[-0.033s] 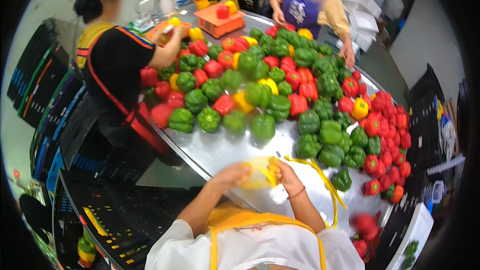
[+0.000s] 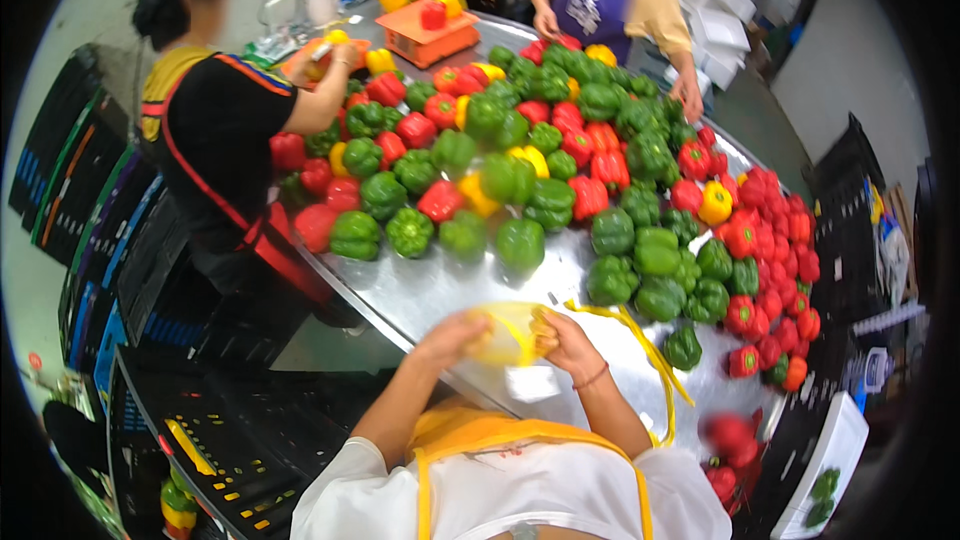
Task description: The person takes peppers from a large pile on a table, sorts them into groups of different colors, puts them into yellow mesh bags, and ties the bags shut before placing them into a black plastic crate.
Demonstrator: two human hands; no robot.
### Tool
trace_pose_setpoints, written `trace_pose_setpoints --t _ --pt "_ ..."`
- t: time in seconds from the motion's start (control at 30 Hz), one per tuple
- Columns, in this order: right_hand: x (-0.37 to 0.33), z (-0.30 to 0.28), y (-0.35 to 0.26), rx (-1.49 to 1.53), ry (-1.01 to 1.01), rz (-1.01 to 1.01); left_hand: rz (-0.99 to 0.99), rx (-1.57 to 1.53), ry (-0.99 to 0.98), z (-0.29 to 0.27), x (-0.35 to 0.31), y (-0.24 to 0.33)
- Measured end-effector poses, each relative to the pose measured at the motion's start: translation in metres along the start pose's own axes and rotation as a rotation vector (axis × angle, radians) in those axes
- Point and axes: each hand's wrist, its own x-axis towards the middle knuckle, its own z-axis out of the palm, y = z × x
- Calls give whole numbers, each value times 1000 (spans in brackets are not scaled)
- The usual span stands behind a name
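Note:
Above the near edge of the metal table, my left hand (image 2: 455, 338) and my right hand (image 2: 570, 342) pinch opposite sides of a translucent yellow bag (image 2: 500, 338), stretched between them. It looks like thin film or fine mesh; I cannot tell which. Across its right part runs a brighter yellow band. Just below it shows a white tag (image 2: 532, 383); whether it is attached is unclear. Yellow strips (image 2: 650, 355) lie on the table beside my right forearm. Green bell peppers (image 2: 520, 245) rest beyond my hands.
A heap of red bell peppers (image 2: 770, 250) covers the metal table's (image 2: 390, 285) right side. An orange scale (image 2: 430, 35) stands at the far end. One person works at the left, others across the table. Black crates (image 2: 250, 420) sit at lower left, a white foam box (image 2: 825, 470) at lower right.
The bag is tilted differently and opened a little wider between my hands. The view has shifted slightly. Both hands keep their hold.

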Motion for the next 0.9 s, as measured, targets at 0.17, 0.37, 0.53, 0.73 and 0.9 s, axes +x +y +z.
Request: trace_pose_setpoints --t 0.17,0.37,0.53,0.73,0.9 --pt "-15 -5 8 -41 -197 70 94 -177 7 7 11 14" --pt "-5 -8 8 -290 -72 -31 57 -353 -125 3 24 4" --pt "14 3 10 -350 96 -282 -94 -401 -27 19 22 2" --pt "33 1 26 -433 189 -396 -59 -304 80 9 15 -10" --pt "40 3 30 -237 195 -367 -51 -242 48 11 13 -12"
